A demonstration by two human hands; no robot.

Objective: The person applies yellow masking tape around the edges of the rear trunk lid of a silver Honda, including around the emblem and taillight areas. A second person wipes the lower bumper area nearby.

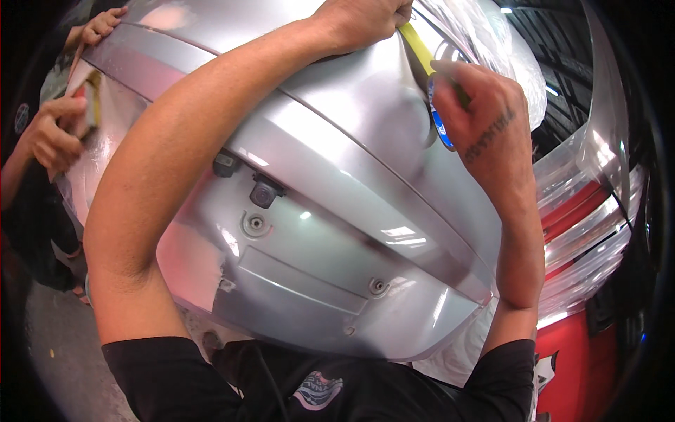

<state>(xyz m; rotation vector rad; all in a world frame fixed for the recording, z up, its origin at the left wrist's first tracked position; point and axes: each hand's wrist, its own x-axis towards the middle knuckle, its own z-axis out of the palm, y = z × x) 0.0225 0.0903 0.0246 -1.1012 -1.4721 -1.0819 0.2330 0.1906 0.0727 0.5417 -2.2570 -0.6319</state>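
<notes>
Above the silver car tailgate point(337, 162), a strip of yellow masking tape point(419, 48) is stretched between my hands. My left hand point(365, 20), at the top edge of the view, is closed at the end of the strip. Its fingertips are partly cut off. Lower and to the right, my right hand point(490, 116) is wrapped round the tape roll point(441, 121). A blue and white part of the roll shows beside the fingers. The strip runs along the tailgate's upper right, next to clear plastic sheeting point(464, 28).
At the left, a co-worker's hand point(60, 130) holds a yellow and red block point(92, 98) against a pinkish-grey panel patch; their other hand point(103, 26) rests on the bodywork. A small camera point(265, 191) protrudes from the tailgate. A plastic-covered red vehicle point(573, 359) stands right.
</notes>
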